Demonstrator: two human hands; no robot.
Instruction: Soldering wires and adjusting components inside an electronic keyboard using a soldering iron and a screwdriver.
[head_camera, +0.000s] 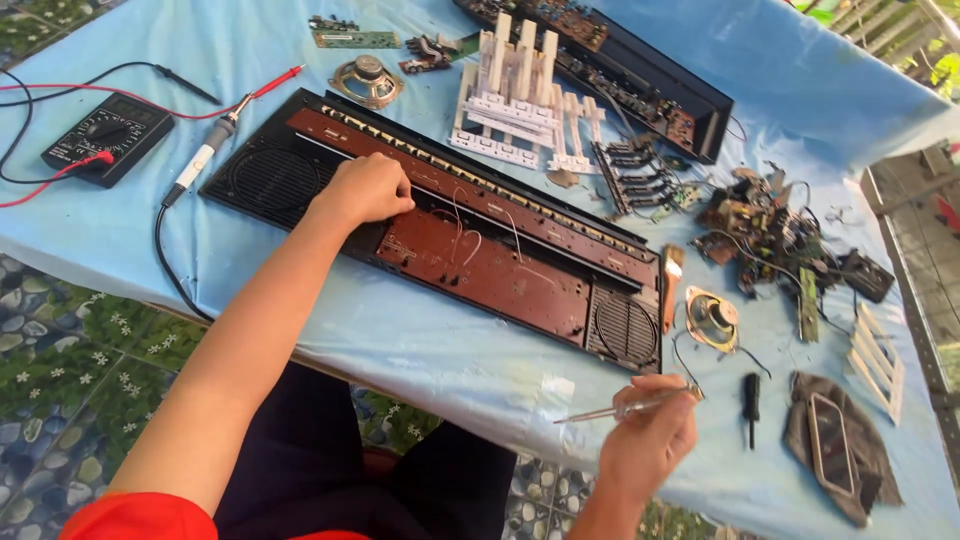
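My left hand (368, 190) is curled into a loose fist, knuckles resting on the brown board (480, 250) inside the long black case (440, 225); I grip nothing with it that I can see. The case lies slantwise across the middle of the table (440, 360), one round speaker grille (272, 180) at its far-left end and another (625, 325) at the end nearest the front edge.

My right hand (648, 440) hangs at the front edge, pinched around a thin screwdriver (625, 407) whose tip points left, clear of the case. Just beside it on the cloth lies a short black screwdriver (751, 405), and past that, near the front-right corner, a phone (830, 443) on a dark rag (850, 460).

Between the case's near end and the right side sit a small brush (672, 285) and a loose speaker (712, 320) with its wires. Further right is a tangle of circuit boards (770, 235).

Toward the back edge stand white key strips (520, 100), with black key strips (635, 175) beside them and a second dark case half (640, 85) behind. Another loose speaker (368, 80) lies just beyond the case's far side.

At the left edge a multimeter (105, 135) rests with red and black leads, and a soldering iron (205, 155) lies between it and the case.
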